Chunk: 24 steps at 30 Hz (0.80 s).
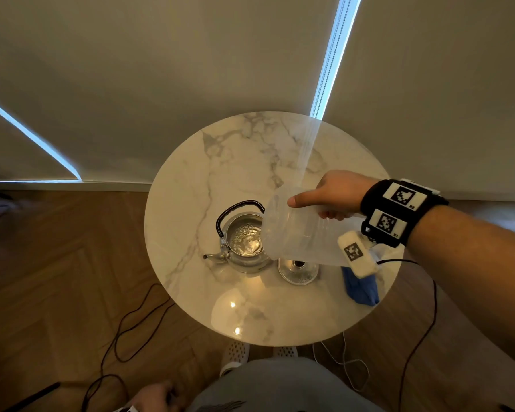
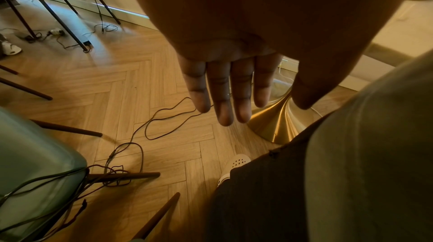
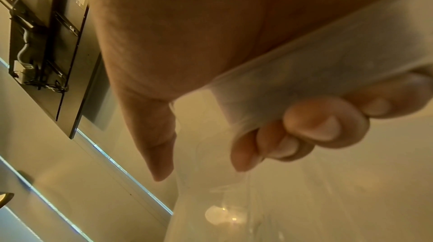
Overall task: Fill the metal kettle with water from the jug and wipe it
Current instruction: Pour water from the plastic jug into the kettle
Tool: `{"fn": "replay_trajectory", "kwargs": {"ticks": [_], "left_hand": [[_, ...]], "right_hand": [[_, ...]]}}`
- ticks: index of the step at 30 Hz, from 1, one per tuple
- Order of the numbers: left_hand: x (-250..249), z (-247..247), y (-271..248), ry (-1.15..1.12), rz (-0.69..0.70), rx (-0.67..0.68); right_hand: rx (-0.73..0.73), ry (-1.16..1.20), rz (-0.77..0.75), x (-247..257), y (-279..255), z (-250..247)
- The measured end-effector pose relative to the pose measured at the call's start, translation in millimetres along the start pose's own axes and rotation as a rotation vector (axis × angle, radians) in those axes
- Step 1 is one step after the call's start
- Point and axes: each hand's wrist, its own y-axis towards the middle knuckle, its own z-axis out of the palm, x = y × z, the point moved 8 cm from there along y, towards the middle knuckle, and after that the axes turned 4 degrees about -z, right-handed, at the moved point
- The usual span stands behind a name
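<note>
A metal kettle point(image 1: 246, 242) with a black handle stands lidless on the round marble table point(image 1: 235, 162), spout pointing left, water rippling inside. My right hand point(image 1: 330, 197) grips the handle of a clear plastic jug point(image 1: 298, 233), which is tipped on its side with its mouth over the kettle's opening. In the right wrist view the fingers point(image 3: 311, 125) curl round the jug's translucent handle point(image 3: 316, 72). My left hand point(image 2: 232, 88) hangs beside my leg with straight fingers, holding nothing. A blue cloth point(image 1: 361, 288) lies on the table's right edge.
The kettle's glass lid point(image 1: 298, 270) lies upside down just right of the kettle. Cables point(image 1: 131, 331) run over the wooden floor. Chairs point(image 2: 35, 153) stand to my left. The table's brass foot point(image 2: 276, 122) is near my feet.
</note>
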Motion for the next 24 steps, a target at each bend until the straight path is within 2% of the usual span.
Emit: {"fn": "replay_trajectory", "kwargs": {"ticks": [3, 7, 10, 14, 18, 22, 24], "left_hand": [[-5, -3, 2, 0.038, -0.065, 0.003], [-4, -6, -3, -0.036, -0.138, -0.020], [-3, -7, -7, -0.091, -0.132, -0.057], [-3, -8, -12, -0.050, -0.129, -0.062], [-3, -2, -14, -0.016, -0.143, 0.017], [-1, 1, -15, -0.050, -0.137, 0.014], [-2, 3, -17, 0.016, -0.112, 0.044]], "right_hand": [[-0.004, -0.020, 0.001, 1, -1, -2], [-0.004, -0.023, 0.006, 3, -1, -4], [-0.009, -0.044, 0.006, 5, -2, -5], [-0.002, -0.053, 0.004, 7, -2, -5], [0.006, -0.051, 0.007, 7, -3, -4], [0.013, -0.054, 0.006, 8, -4, -3], [0.014, -0.053, 0.007, 9, -4, -4]]}}
